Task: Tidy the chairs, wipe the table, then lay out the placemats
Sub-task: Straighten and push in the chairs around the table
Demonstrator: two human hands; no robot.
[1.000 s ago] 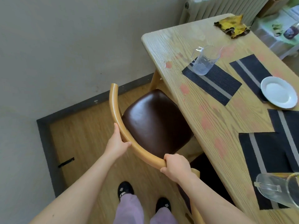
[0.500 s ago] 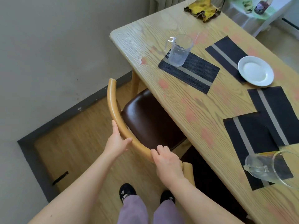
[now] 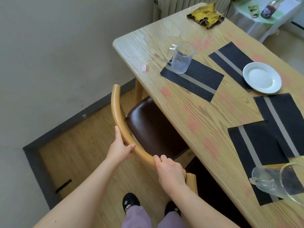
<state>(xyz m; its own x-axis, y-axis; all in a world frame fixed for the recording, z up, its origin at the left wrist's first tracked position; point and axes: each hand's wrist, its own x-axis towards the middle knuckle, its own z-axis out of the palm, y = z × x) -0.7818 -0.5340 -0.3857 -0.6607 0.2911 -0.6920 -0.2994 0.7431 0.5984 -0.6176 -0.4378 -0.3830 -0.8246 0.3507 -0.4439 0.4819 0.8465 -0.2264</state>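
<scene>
Fingers (image 3: 162, 159) of left hand (image 3: 120, 150) and right hand (image 3: 171, 172) grip one chair (image 3: 148, 127); four placemats (image 3: 192, 78) (image 3: 230, 58) (image 3: 283, 116) (image 3: 253, 145).

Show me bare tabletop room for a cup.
Free: the corner between yellow cloth, glass mug and table edge; the stained strip between the mug's placemat and the overlapping placemats. Crowded: around the plate and tipped jug.

Clear mug (image 3: 181, 59) upright; white plate (image 3: 262, 77) nearby — glass jug (image 3: 279, 181) on side; bottle (image 3: 269, 9), perhaps juice, beyond.

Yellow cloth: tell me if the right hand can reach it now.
Probably not: the right hand grips the chair back, and the yellow cloth lies far up the table, past the cup.
</scene>
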